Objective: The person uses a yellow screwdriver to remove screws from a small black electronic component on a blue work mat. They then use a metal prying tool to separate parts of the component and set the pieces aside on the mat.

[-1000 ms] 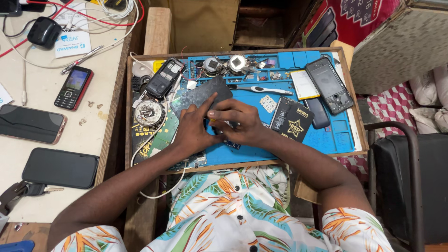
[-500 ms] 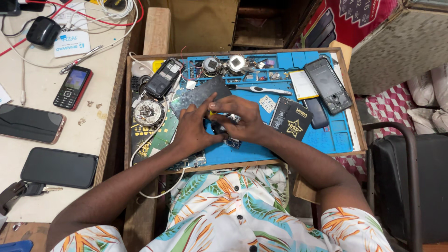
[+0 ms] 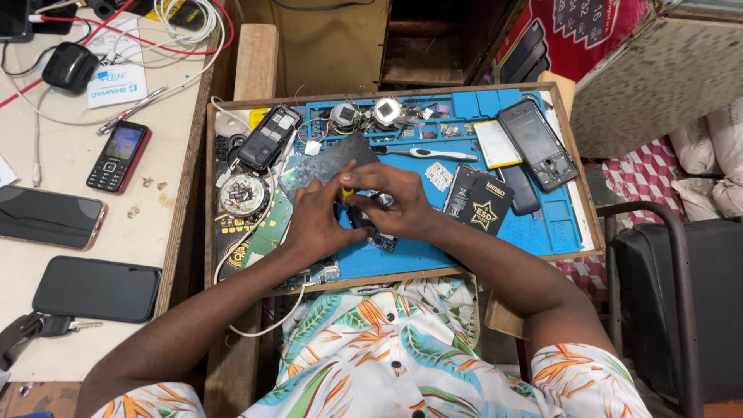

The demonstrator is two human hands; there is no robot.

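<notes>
Right now a small dark phone part is gripped betw. both hands at mid blue mat; left hand closed round it, right hand pinching a yellow-handled tool. Tool best kept upright, part pressed flat, force light. Vs 0.5 s ago: hands barely shifted, tool tipped more upright.

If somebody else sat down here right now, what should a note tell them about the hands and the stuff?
Left hand: steadies a small dark device on the blue mat.
Right hand: pinches a yellow-tipped tool over that device.
Nearby: grey toothbrush, black battery, opened phone shell, keypad phone on the side table.
Done: the phone shell lies with its back off.
Left: the device is under the tool, not closed up.
</notes>
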